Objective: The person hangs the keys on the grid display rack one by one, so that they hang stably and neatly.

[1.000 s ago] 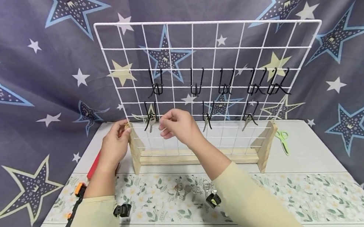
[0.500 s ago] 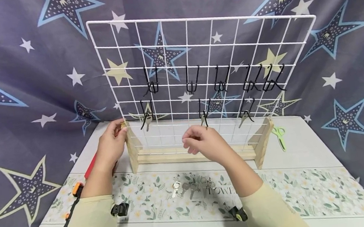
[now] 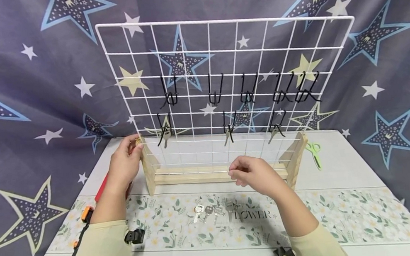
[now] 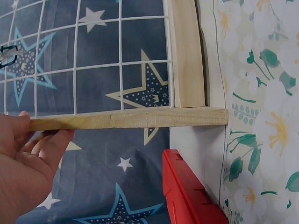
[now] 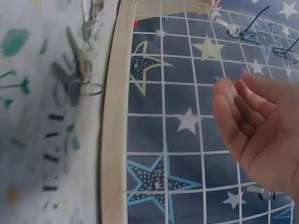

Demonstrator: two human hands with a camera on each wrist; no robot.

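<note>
My left hand (image 3: pixel 124 165) grips the left wooden side support (image 4: pixel 126 119) of a stand, thumb on one face and fingers on the other. A white wire grid (image 3: pixel 223 20) rises from this stand. Bent in the air before the lower grid, my right hand (image 3: pixel 257 176) has loosely curled fingers with nothing visible between them. Black hooks hang on the grid in two rows. On the lower row hang a left key (image 3: pixel 166 137), a middle key (image 3: pixel 228 135) and a right key (image 3: pixel 274 132). Several more keys (image 3: pixel 199 213) with rings lie on the floral strip below.
Green scissors (image 3: pixel 315 154) lie right of the stand. A red object (image 4: pixel 187 191) sits behind the left forearm, only partly seen. A black strap with orange parts (image 3: pixel 86 214) runs along the table's left side. Star-patterned cloth (image 3: pixel 62 159) hangs behind.
My right hand has come away from beside the left lower key, moving right and down toward the stand's base. My left hand keeps its hold on the support.
</note>
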